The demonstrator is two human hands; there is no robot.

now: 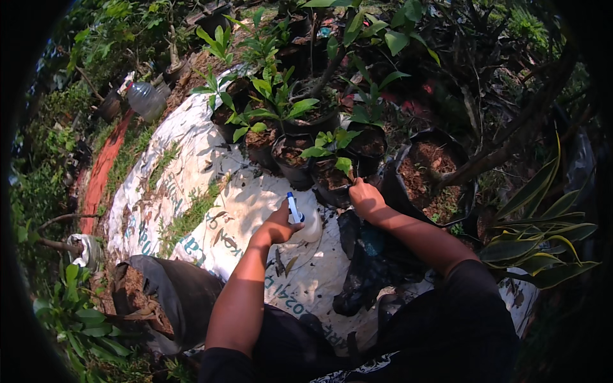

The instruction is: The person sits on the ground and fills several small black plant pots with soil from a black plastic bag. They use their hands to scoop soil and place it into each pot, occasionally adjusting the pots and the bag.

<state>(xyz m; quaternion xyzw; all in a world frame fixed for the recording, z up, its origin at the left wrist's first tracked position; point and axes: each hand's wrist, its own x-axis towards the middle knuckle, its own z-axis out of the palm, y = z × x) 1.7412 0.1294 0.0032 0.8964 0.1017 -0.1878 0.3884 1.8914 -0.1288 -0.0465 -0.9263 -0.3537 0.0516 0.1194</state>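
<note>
My left hand (280, 224) is wrapped around the blue and white trigger head of a spray bottle (310, 225), whose pale body stands on the white printed tarp (191, 139). At the rim of a black nursery bag (334, 182) with a small green seedling (333, 143) is my right hand (365, 195). Its fingers are closed together beside the soil; whether they pinch something thin, I cannot tell. Several more bagged seedlings stand close together behind, such as a leafy one (280, 98). A crumpled black plastic bag (371, 263) lies below my right forearm.
A large black grow bag of soil (433, 167) stands to the right, near variegated snake plant leaves (536, 239) and a slanting trunk (507, 148). A tipped grey bag (177, 297) lies at lower left. A clear plastic bottle (146, 100) is at upper left.
</note>
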